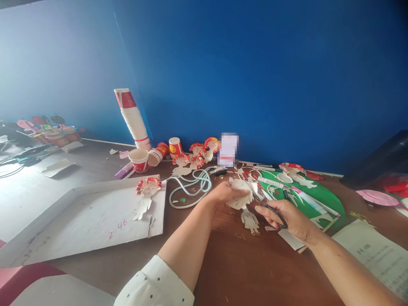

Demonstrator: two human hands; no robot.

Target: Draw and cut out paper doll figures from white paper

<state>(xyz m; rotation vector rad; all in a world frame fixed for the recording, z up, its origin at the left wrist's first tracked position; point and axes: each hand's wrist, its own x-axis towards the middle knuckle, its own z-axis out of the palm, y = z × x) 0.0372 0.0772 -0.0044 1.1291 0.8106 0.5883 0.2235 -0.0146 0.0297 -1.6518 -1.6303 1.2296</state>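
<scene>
Spotted cuff (156, 284) nearest; left hand (222, 194) pinching white paper (237, 203) from its left, right hand (293, 219) gripping scissors (282, 219) across from it, blades slanting up-left, away from the wearer, at the paper's right edge.

Tray (86, 216): kinda over at 8–9 o'clock from the held paper (238, 196), with paper doll (145, 199) on it, right side
Cup stack (135, 123): up at 10, right behind an open cup (139, 163)
Cable (204, 183): between tray and held paper
Markers (310, 203): at 3, on the mat (325, 192)
Printed sheet (376, 257): out at 4
</scene>
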